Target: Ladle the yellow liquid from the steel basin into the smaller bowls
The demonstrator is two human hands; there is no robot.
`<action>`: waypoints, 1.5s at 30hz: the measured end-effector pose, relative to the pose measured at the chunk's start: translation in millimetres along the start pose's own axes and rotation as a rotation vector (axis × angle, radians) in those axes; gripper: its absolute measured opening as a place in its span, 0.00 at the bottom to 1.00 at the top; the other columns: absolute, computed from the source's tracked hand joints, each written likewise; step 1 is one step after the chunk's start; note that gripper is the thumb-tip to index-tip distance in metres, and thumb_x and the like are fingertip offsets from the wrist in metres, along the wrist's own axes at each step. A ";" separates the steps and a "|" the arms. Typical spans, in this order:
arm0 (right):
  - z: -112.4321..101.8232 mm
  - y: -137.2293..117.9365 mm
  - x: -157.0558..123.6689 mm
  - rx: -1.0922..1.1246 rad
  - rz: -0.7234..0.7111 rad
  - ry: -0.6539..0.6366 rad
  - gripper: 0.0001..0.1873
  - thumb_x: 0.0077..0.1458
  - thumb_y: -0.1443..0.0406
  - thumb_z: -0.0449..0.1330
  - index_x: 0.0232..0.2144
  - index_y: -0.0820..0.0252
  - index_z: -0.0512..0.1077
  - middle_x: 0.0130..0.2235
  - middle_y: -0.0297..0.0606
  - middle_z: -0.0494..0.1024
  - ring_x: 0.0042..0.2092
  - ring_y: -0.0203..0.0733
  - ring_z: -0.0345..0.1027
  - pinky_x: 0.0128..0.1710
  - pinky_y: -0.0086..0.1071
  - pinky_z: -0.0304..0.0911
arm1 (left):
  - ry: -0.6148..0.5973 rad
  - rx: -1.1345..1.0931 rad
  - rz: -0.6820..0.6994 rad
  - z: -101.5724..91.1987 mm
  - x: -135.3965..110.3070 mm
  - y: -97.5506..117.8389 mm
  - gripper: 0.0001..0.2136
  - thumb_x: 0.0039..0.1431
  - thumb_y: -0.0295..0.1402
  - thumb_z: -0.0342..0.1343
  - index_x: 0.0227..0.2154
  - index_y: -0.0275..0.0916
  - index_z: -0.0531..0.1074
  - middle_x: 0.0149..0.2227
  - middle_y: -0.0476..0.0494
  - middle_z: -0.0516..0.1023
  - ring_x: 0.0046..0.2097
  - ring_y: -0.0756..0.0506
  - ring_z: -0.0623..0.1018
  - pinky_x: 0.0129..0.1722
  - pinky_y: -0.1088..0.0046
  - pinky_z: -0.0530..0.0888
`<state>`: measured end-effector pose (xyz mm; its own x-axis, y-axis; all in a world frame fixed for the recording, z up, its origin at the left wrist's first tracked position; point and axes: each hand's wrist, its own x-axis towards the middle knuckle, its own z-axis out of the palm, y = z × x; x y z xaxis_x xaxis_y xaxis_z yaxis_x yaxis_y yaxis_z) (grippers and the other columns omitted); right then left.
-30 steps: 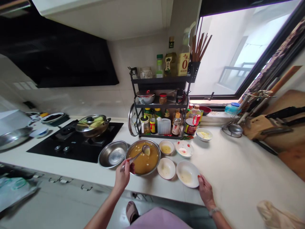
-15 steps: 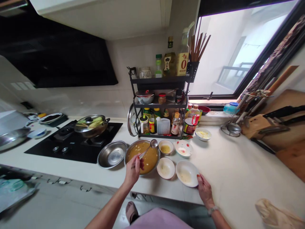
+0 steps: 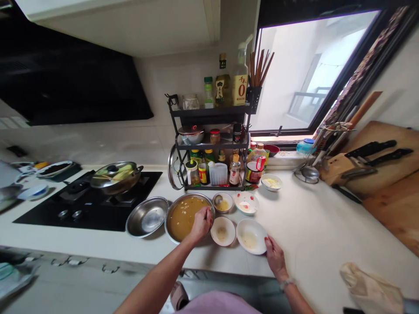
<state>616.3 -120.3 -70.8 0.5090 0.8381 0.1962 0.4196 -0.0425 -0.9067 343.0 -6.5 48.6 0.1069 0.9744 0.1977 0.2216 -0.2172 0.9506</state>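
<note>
My left hand [image 3: 201,222] is closed on the handle of a metal spoon [image 3: 217,200]. It hovers over the right rim of a large steel bowl [image 3: 173,205] filled with yellow-brown liquid. The spoon's head rests in a small bowl [image 3: 225,205] of yellow liquid just behind. My right hand [image 3: 275,258] lies at the counter's front edge, fingers curled against the rim of a wide white bowl [image 3: 251,236]. Between my hands sits a smaller white bowl [image 3: 223,231]. A red-patterned bowl [image 3: 246,203] stands behind it.
An empty steel bowl [image 3: 147,216] sits left of the large one, beside a black hob [image 3: 49,218] with a lidded wok [image 3: 114,178]. A bottle rack [image 3: 212,111] stands behind the bowls. A knife block [image 3: 340,168], cutting board [image 3: 396,192] and cloth [image 3: 369,288] are on the right.
My left hand has carried the spoon rightward out of the large bowl, and its head now sits in the small bowl of yellow liquid. My right hand stays at the white bowl.
</note>
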 end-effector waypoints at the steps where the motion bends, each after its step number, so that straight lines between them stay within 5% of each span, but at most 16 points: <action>1: 0.2 -0.4 -0.1 0.003 0.002 0.003 0.33 0.51 0.44 0.48 0.38 0.65 0.76 0.39 0.48 0.79 0.41 0.49 0.71 0.45 0.39 0.66 | 0.002 -0.033 -0.038 1.9 0.7 -0.7 0.13 0.56 0.40 0.48 0.30 0.36 0.72 0.18 0.49 0.69 0.17 0.51 0.67 0.18 0.76 0.63; 8: 0.3 0.5 -0.2 -0.003 0.009 0.014 0.32 0.50 0.44 0.48 0.37 0.65 0.76 0.39 0.49 0.79 0.41 0.50 0.72 0.45 0.39 0.66 | 0.202 -0.429 -0.391 3.6 8.3 4.8 0.08 0.54 0.33 0.48 0.23 0.36 0.68 0.17 0.47 0.70 0.18 0.50 0.69 0.21 0.74 0.68; 13: 0.5 4.1 0.0 0.003 -0.023 0.010 0.30 0.51 0.45 0.48 0.36 0.63 0.76 0.38 0.48 0.79 0.41 0.49 0.72 0.44 0.39 0.66 | 0.292 -0.542 -0.497 -6.8 8.0 12.2 0.07 0.52 0.30 0.49 0.21 0.36 0.67 0.17 0.46 0.70 0.18 0.50 0.68 0.21 0.74 0.67; 21: -0.2 0.2 0.1 -0.006 -0.005 0.002 0.31 0.50 0.44 0.48 0.36 0.64 0.76 0.38 0.49 0.79 0.41 0.50 0.71 0.44 0.39 0.66 | 0.354 -0.626 -0.494 -33.3 0.2 22.4 0.06 0.51 0.29 0.49 0.25 0.34 0.69 0.18 0.45 0.72 0.19 0.51 0.69 0.20 0.76 0.66; 32: -0.1 3.9 1.1 -0.008 -0.001 -0.001 0.31 0.50 0.44 0.48 0.35 0.63 0.76 0.39 0.48 0.79 0.40 0.49 0.72 0.44 0.39 0.66 | 0.414 -0.582 -0.366 -97.8 -38.1 29.9 0.15 0.42 0.39 0.59 0.30 0.31 0.70 0.20 0.48 0.72 0.21 0.52 0.69 0.21 0.77 0.66; 38: 0.4 6.5 2.4 -0.012 0.004 0.014 0.29 0.49 0.44 0.50 0.32 0.62 0.76 0.36 0.47 0.79 0.39 0.49 0.72 0.43 0.39 0.67 | 0.364 -0.319 -0.278 -121.2 -64.9 29.5 0.18 0.47 0.43 0.57 0.35 0.32 0.72 0.22 0.46 0.74 0.21 0.49 0.71 0.20 0.73 0.69; 45: -0.5 4.5 3.4 -0.025 0.008 0.023 0.27 0.47 0.45 0.50 0.30 0.62 0.75 0.36 0.47 0.79 0.40 0.50 0.72 0.43 0.38 0.67 | 0.189 0.072 -0.036 -125.5 -84.6 38.2 0.13 0.48 0.38 0.57 0.37 0.40 0.75 0.24 0.46 0.73 0.20 0.50 0.70 0.21 0.74 0.70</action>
<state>620.2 -117.9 -74.0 0.5294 0.8250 0.1979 0.4342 -0.0631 -0.8986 220.7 -89.9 98.2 -0.0843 0.9738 0.2114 0.2916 -0.1787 0.9397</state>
